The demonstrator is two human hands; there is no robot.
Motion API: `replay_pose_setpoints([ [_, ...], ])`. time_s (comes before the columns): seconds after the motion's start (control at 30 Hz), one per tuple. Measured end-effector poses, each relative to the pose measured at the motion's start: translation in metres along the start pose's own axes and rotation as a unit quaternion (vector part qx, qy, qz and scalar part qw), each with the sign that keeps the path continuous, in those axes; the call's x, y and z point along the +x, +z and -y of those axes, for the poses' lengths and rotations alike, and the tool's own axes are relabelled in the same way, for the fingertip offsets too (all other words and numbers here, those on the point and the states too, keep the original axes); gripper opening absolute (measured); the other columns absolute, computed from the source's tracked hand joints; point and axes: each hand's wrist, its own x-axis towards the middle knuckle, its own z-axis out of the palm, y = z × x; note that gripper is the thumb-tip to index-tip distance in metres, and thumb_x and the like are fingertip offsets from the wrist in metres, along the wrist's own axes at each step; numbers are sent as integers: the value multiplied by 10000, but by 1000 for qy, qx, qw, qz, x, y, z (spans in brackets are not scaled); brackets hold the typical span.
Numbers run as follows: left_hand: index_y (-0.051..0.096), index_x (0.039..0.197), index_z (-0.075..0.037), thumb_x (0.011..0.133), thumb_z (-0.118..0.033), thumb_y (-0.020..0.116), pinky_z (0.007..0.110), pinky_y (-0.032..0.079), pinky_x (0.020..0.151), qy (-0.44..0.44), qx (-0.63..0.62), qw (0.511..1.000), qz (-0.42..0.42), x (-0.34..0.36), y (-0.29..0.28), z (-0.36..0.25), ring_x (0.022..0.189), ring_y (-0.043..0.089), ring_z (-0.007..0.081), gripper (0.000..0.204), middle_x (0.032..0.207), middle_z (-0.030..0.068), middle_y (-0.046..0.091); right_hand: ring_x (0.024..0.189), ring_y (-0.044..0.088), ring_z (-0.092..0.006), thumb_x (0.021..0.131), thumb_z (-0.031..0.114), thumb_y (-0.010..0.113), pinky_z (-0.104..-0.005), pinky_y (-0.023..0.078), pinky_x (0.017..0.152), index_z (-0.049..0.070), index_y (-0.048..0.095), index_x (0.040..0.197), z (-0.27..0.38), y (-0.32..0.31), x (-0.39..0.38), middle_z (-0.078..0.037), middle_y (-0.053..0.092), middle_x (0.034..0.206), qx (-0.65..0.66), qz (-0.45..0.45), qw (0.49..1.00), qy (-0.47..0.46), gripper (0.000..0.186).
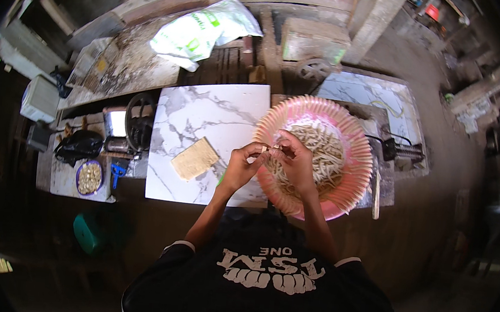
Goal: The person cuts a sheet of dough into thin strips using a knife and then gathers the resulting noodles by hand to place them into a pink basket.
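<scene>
My left hand [245, 165] and my right hand [297, 163] meet over the near left part of a pink basin [358, 125]. Their fingertips pinch a small pale piece [264, 149] between them; its exact shape is partly covered by the fingers. Many pale, thin strips [322, 151] lie heaped inside the basin, and more are lined side by side around its rim. Left of the basin is a white marble-patterned board [206, 110], bearing a flat tan rectangular slab [194, 158] close to my left forearm.
A white and green sack [208, 31] lies on the worn bench behind. To the left are a black handwheel [139, 122], a black plastic bag [77, 145], a small bowl of pale bits [89, 177] and a blue tool [117, 171]. A stick [377, 195] lies right of the basin.
</scene>
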Motion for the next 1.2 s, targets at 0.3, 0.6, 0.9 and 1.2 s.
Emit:
replay_pose_setpoints([
  [0.3, 535, 932, 26, 799, -27, 555, 178, 428, 653, -2, -91, 990, -104, 16, 35, 15, 731, 529, 51, 144, 763, 29, 582, 624, 553, -81, 699, -28, 637, -207, 448, 553, 14, 567, 998, 0, -46, -28, -74, 605, 789, -111, -263, 958, -42, 309],
  [0.6, 538, 1011, 2, 777, -115, 586, 298, 421, 796, 127, 150, 978, -62, 21, 54, 19, 906, 551, 235, 266, 961, 147, 580, 930, 478, -335, 743, 137, 603, -393, 376, 814, 25, 548, 1018, -19, -38, -29, -181, 537, 982, -334, -149, 929, -52, 302],
  [0.9, 547, 1007, -44, 764, -147, 576, 356, 390, 829, 7, 204, 961, -189, -11, -1, 21, 950, 503, 317, 266, 993, 151, 563, 758, 526, -247, 750, 66, 565, -316, 425, 650, 17, 537, 982, -37, 11, -4, -141, 541, 870, -242, -28, 964, -103, 239],
  [1.2, 558, 947, -44, 765, -149, 560, 392, 402, 795, -96, 299, 904, -289, -68, -58, 65, 915, 513, 336, 210, 918, 157, 583, 951, 479, -310, 708, 36, 543, -356, 407, 805, -4, 541, 979, -116, 84, 43, -151, 514, 1009, -377, 248, 883, -126, 274],
])
